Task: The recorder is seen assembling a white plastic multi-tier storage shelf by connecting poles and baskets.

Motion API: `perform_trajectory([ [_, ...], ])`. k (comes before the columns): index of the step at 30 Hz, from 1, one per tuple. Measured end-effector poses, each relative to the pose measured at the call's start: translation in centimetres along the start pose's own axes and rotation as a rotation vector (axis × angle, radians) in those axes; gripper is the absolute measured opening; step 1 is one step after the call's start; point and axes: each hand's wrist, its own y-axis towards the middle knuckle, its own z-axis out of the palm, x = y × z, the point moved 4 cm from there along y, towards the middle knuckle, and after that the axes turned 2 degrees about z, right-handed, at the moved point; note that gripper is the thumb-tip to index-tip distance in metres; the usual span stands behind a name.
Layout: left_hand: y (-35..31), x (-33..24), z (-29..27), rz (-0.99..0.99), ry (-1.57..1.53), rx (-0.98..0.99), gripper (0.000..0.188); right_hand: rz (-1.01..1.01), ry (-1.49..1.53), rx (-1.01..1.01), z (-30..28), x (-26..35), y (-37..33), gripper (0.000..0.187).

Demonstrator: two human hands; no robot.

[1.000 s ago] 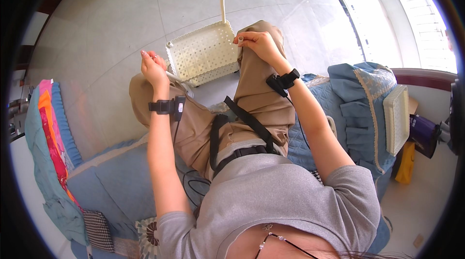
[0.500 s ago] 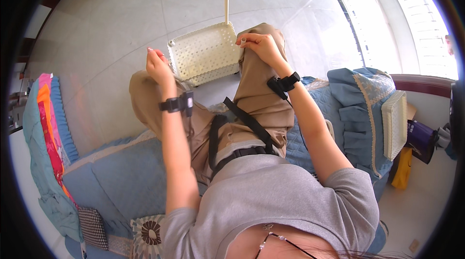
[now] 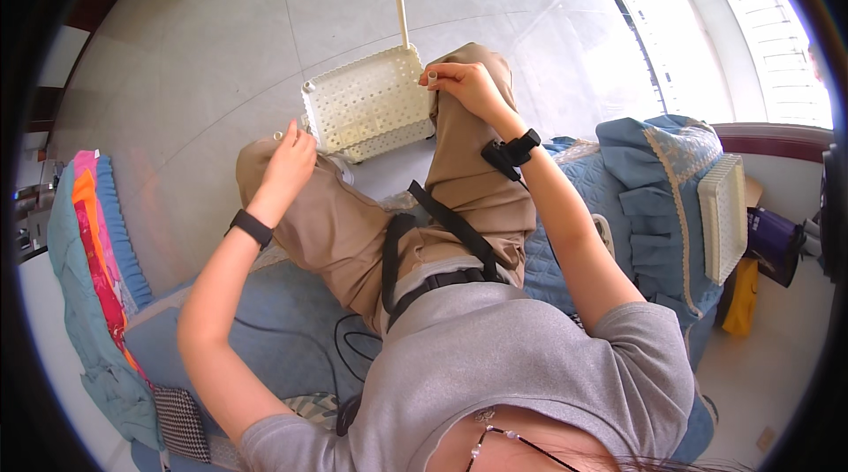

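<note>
A cream perforated plastic tray point(image 3: 367, 105) stands on the floor beyond and between my knees. One cream pole point(image 3: 402, 20) rises from its far right corner. My right hand point(image 3: 468, 85) is above my right knee by the tray's right edge, fingers closed around a pale tube point(image 3: 433, 77) whose open round end faces up. Above my left knee, near the tray's left side, my left hand point(image 3: 291, 158) is closed on another pale tube point(image 3: 278, 135). Only its round end shows; how long either tube is stays hidden.
I sit on a blue quilted sofa point(image 3: 574, 198). A second cream tray point(image 3: 724, 218) leans at its right arm, beside a dark purple bag point(image 3: 773, 247) and a yellow bag point(image 3: 740, 295). Bright folded cloths point(image 3: 88, 216) hang at the left. A black cable point(image 3: 344, 344) lies by my left hip.
My left hand has come back toward me and turned, its elbow swinging out left; a tube end now shows in it. My right hand has barely moved.
</note>
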Motion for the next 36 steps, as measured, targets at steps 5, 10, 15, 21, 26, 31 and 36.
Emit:
perform_trajectory([
  [5,1.8,-0.6,3.9,-0.143,-0.022,0.191,0.012,-0.016,0.012,-0.002,0.1,0.2,0.0,0.013],
  [10,3.4,1.1,6.4,-0.080,-0.009,0.160,0.009,-0.002,0.027,-0.012,0.1,-0.1,0.0,0.013],
  [15,5.1,3.9,7.0,0.119,-0.255,0.088,0.011,-0.008,-0.005,-0.048,-0.6,-0.4,-0.2,0.013],
  [21,6.1,3.1,6.8,0.175,-0.276,0.157,0.019,-0.037,0.022,-0.054,-0.7,-0.5,0.0,0.013],
  [26,6.7,1.7,5.6,0.066,-0.323,0.210,0.012,-0.042,-0.007,-0.045,-0.6,-0.5,-0.1,0.013],
  [31,6.7,2.1,5.1,-0.018,-0.330,0.220,0.006,-0.054,0.015,-0.058,-0.4,-0.2,-0.1,0.013],
  [36,7.3,2.0,6.7,-0.025,-0.354,0.274,0.005,-0.074,-0.021,-0.033,-0.2,0.1,0.0,0.014],
])
